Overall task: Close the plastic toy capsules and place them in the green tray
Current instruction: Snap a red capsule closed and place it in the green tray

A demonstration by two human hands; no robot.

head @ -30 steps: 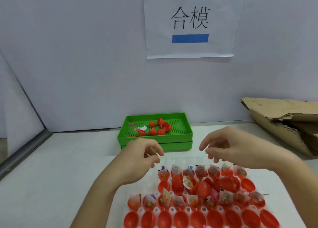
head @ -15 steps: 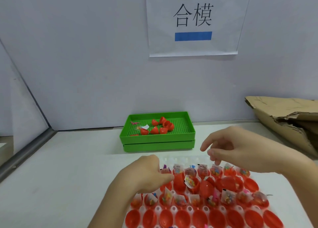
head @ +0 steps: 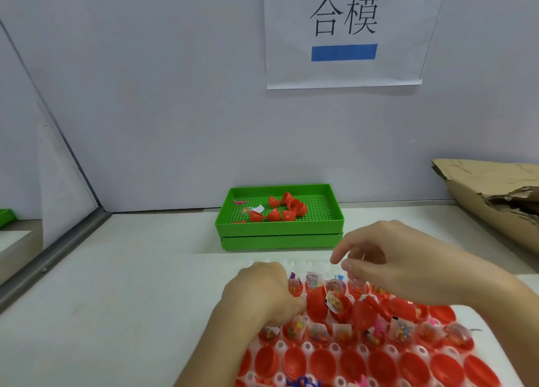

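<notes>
Left hand [head: 259,293] curled onto a glossy red capsule [head: 319,303] at the far edge of the clear dimpled holder [head: 364,350]. Right hand [head: 388,264] hovering above, fingers loosely bent, holding nothing. Beyond a bare strip of white desk [head: 131,270], perforated green tray [head: 280,227] with several closed capsules. Crumpled cardboard [head: 490,194] far right.

Left hand [head: 262,291]: fingertips hidden behind its knuckles at a red capsule half [head: 318,305]; grip cannot be told. Clear holder tray [head: 306,348] cut off at the bottom edge. Cardboard [head: 490,200] cut off at right. Packet contents too small to identify.
</notes>
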